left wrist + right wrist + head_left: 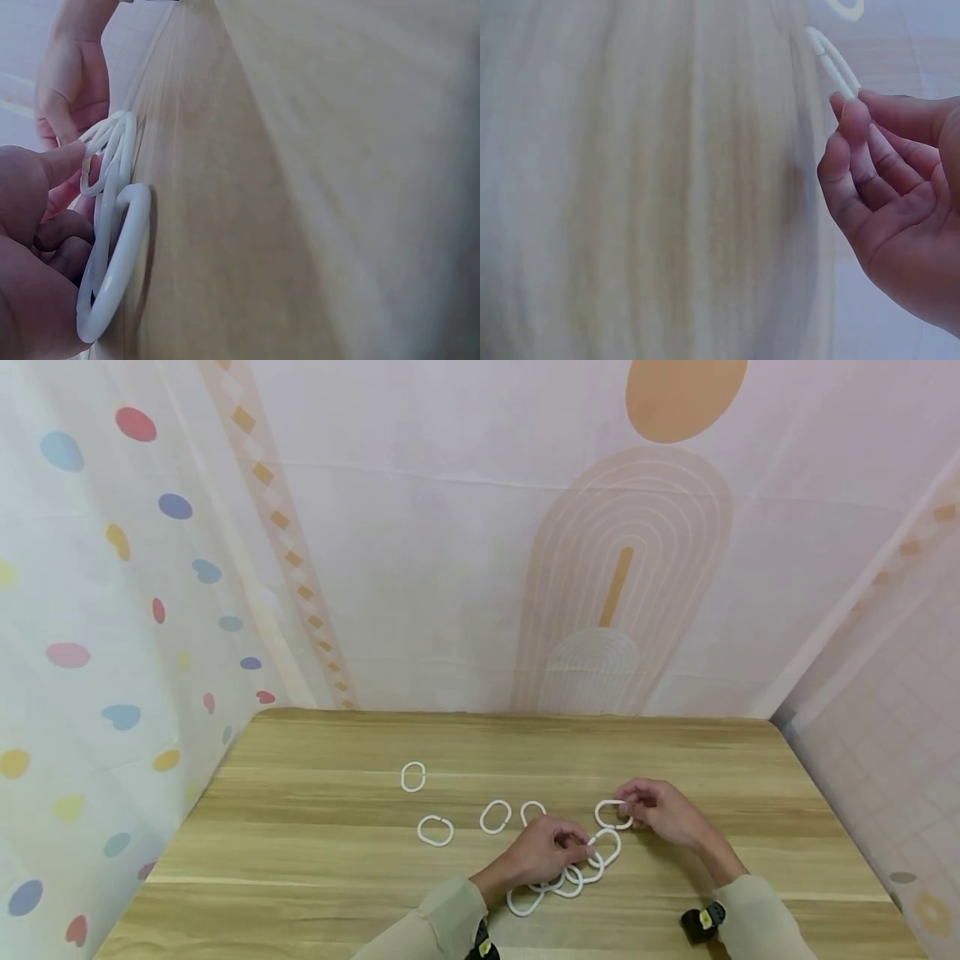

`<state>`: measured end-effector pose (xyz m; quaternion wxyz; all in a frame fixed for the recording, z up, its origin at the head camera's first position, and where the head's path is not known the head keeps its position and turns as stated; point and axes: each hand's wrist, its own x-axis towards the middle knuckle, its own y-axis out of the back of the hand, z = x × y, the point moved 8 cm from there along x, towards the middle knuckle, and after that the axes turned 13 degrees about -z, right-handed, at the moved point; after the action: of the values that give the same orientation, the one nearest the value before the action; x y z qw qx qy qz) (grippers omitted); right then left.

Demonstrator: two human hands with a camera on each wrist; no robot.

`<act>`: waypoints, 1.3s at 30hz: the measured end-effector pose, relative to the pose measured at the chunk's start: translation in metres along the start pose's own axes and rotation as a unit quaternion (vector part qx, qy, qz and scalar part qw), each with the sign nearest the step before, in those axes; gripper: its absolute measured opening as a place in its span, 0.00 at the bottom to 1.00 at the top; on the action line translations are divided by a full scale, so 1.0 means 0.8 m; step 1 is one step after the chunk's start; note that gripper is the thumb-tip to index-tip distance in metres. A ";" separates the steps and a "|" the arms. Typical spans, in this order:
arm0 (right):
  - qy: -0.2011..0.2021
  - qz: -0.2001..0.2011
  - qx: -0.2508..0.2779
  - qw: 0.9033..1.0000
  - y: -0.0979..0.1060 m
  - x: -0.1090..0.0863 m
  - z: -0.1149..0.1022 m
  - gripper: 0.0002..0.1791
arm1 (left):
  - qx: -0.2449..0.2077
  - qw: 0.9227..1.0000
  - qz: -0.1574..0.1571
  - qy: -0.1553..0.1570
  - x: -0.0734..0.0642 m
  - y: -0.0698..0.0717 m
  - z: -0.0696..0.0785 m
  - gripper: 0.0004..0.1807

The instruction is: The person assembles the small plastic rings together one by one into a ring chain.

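Note:
White oval plastic links, each with a small gap, lie about both hands. My right hand [663, 812] pinches one link [838, 66] between thumb and fingertips, close over the table. Its lower edge comes right at the top of the end link [618, 847] of a short chain. Thumb and index finger of my left hand [546, 850] pinch that end link. From there the chain [120, 262] of several links trails under and beside the left palm toward the near side, partly hidden by the hand.
Loose links lie on the wooden table [300, 827] to the left: one farther back [402, 777], one nearer [437, 844], one in the middle [482, 820], and one [533, 803] partly behind the left hand. A patterned curtain [420, 568] hangs behind the table.

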<state>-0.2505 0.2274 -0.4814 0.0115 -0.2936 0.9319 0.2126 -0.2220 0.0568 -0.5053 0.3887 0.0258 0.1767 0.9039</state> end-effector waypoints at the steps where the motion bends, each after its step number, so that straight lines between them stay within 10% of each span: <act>1: 0.003 0.000 0.006 1.000 0.000 -0.001 -0.001 0.11 | 0.001 1.000 -0.001 0.000 0.000 0.000 0.000 0.03; 39: 0.000 0.036 0.009 0.999 -0.026 -0.006 -0.028 0.14 | -0.006 1.000 0.003 0.015 0.002 0.002 -0.004 0.05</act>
<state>-0.2327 0.2055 -0.4684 0.0066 -0.2600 0.9438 0.2040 -0.2249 0.0558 -0.5078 0.3831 0.0105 0.1766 0.9066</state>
